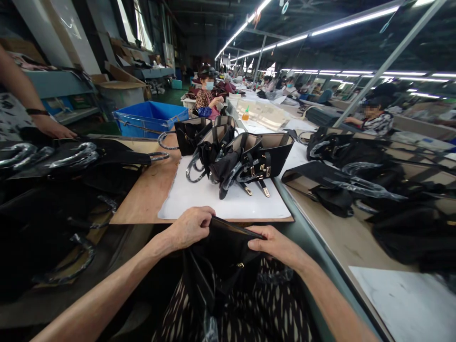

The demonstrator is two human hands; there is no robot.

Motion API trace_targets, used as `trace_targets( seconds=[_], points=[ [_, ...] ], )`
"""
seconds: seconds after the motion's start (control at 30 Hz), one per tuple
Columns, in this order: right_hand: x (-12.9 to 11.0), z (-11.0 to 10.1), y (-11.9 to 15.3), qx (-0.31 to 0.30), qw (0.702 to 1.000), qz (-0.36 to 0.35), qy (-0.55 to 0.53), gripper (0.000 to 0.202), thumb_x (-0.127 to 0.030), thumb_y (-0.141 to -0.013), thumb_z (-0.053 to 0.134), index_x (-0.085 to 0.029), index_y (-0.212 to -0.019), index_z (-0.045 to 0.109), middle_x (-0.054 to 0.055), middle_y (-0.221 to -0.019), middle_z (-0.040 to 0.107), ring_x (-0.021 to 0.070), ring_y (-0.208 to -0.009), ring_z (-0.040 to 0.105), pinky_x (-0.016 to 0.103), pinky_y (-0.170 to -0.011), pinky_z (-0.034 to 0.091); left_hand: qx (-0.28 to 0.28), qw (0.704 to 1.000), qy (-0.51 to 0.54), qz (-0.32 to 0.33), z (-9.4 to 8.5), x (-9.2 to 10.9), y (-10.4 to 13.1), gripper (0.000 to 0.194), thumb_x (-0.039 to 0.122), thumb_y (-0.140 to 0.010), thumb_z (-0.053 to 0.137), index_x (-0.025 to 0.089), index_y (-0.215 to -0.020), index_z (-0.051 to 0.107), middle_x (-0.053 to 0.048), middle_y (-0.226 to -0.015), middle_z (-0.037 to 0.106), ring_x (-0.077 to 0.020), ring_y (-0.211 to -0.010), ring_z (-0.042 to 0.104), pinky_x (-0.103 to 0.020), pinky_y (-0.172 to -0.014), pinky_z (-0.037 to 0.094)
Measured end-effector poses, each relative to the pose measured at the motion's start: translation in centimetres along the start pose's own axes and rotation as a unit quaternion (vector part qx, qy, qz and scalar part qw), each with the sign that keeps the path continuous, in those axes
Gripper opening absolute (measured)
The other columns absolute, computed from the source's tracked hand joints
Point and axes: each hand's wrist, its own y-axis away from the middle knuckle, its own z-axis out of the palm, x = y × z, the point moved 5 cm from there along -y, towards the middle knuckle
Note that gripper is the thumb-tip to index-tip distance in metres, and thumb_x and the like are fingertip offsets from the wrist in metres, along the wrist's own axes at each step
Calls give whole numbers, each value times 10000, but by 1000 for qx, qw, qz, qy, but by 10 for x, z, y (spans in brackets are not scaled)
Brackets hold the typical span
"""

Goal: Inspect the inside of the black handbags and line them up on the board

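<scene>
A black handbag rests against my lap, its upper edge pulled out between my hands. My left hand pinches the left end of that edge with curled fingers. At the other end, my right hand grips the rim, thumb on the near side and fingers behind. A small gold fitting shows on the bag's front; its lower part blends into the dark patterned clothing. Just beyond my hands, a white sheet covers part of a brown board. Several black handbags with plastic-wrapped handles and gold-tipped straps stand on it.
More black bags are heaped on the left, where another person's hand touches them. Further bags line the right-hand table. A blue bin stands behind the board. Several people sit farther back, and a slanting metal pole rises at right.
</scene>
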Motion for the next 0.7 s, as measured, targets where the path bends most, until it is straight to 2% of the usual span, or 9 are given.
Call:
trace_targets(
  seconds=[0.1,0.2,0.33,0.43,0.57,0.63,0.7],
  points=[
    [-5,0,1,12,999,-29,25,349,-373,-753,549,-153,-1016,614,-10,-758,593,129,-656,500,224,-590,397,-14,999,32,2,2,-4,-4,103,90,-588,400,148,-504,383,3,-791,556,-92,-615,461,-213,-572,338],
    [-11,0,3,44,996,-49,68,351,-361,-789,498,-175,-1071,594,11,-901,627,185,-818,544,292,-748,418,-3,999,52,-2,3,-13,-5,101,103,-597,406,147,-509,387,10,-753,547,-93,-618,459,-209,-570,334],
    [-10,0,3,111,979,-39,166,289,-350,-799,485,-195,-997,628,4,-855,649,202,-832,565,321,-803,415,12,998,51,-17,7,-23,-4,103,122,-610,433,147,-514,404,23,-687,544,-92,-594,453,-208,-560,326],
    [-6,0,4,187,947,-41,258,247,-355,-797,501,-218,-953,635,6,-895,653,206,-876,566,316,-826,409,29,998,49,-40,7,-25,-4,91,131,-619,441,147,-529,440,28,-642,537,-91,-571,446,-206,-541,319],
    [-1,3,9,295,876,-57,377,306,-330,-810,502,-209,-1083,570,49,-1013,613,212,-934,547,331,-860,400,47,997,41,-45,5,-20,-1,94,128,-623,436,147,-532,454,31,-606,524,-93,-568,442,-207,-539,314],
    [-2,9,9,310,845,-82,428,291,-289,-825,489,-208,-1096,556,57,-993,591,208,-918,540,330,-844,408,55,997,39,-47,4,-19,1,95,128,-624,433,147,-534,459,30,-607,524,-94,-573,442,-207,-548,316],
    [-3,14,8,306,838,-108,438,263,-267,-826,495,-217,-1076,557,48,-979,569,194,-902,534,309,-816,422,62,996,38,-50,4,-19,1,97,129,-627,429,148,-537,462,30,-608,523,-94,-573,440,-207,-550,316]
  ],
)
